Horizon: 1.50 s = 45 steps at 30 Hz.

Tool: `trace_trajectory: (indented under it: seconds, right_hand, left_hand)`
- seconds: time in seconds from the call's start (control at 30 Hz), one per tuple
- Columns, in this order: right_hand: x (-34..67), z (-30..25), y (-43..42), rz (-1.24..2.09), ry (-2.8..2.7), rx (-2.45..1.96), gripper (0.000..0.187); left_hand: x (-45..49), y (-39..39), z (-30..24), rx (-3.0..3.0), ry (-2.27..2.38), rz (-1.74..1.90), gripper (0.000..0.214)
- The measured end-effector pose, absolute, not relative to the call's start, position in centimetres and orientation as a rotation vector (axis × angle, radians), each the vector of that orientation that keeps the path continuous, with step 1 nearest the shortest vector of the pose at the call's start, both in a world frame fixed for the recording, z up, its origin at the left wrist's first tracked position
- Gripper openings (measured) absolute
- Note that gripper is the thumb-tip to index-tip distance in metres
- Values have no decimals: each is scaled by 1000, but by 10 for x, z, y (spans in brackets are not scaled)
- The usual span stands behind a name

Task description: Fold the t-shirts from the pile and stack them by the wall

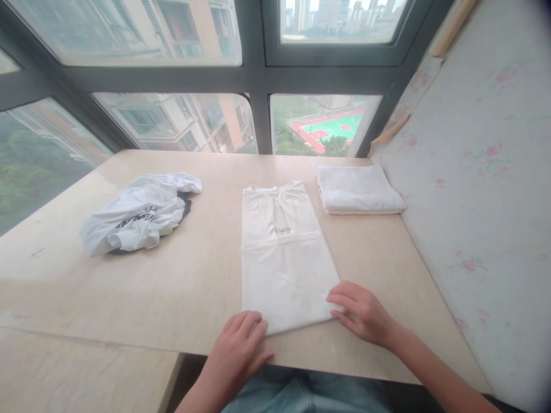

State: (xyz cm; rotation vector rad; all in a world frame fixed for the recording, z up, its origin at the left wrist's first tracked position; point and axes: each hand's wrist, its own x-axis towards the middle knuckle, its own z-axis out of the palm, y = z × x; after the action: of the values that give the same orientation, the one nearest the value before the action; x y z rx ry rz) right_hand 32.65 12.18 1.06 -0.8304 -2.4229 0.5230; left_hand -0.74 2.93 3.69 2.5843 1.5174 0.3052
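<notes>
The left hand [241, 344] lay flat, fingers spread and gripping nothing, on the near-left corner of the folded shirt [284, 258] on the table [193, 281]. The right hand [361, 312] curled its fingers over the near-right corner, perhaps pinching it.

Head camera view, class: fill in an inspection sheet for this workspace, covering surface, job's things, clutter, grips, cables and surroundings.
Surface: pale wooden table, with a seam at its near left.
Job's things: white T-shirt, folded into a long strip, lying flat with its collar away from the person.
Clutter: crumpled white garment with dark print at left; folded white cloth at far right by the wall.
Grips: left hand flat at the shirt's near left corner; right hand on its near right corner, pinching or not cannot be told.
Cables: nothing seen.
Surroundings: dark-framed window behind, with buildings and a sports court outside; flowered wall covering at right.
</notes>
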Motion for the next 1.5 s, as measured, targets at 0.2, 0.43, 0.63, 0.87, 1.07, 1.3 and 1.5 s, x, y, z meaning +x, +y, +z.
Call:
trace_trajectory:
  seconds: [0.2, 0.43, 0.63, 0.87, 1.07, 1.3, 1.5]
  right_hand:
    - [342, 8, 100, 363, -2527, -841, 24]
    - [345, 5, 106, 354, -2402, -856, 27]
    - [336, -1, 114, 584, -2169, -1031, 17]
    - [333, -4, 126, 730, -2134, -1016, 26]
    - [336, 1, 120, 528, -2367, -907, 21]
    - [345, 2, 103, 532, -2254, -982, 43]
    - [369, 59, 74, 853, -2122, -1117, 54]
  left_hand:
    - [-16, 22, 27, 2716, 1521, 394, 42]
    - [-21, 27, 29, 2713, 1511, 333, 48]
    - [-9, 25, 33, 2621, 1668, 314, 28]
    - [-2, 28, 29, 2590, 1794, 332, 34]
    - [-20, 29, 22, 2432, 1785, 686, 26]
    - [-29, 17, 36, 2316, 1620, 683, 22]
    - [-31, -14, 100, 1991, 1348, 654, 21]
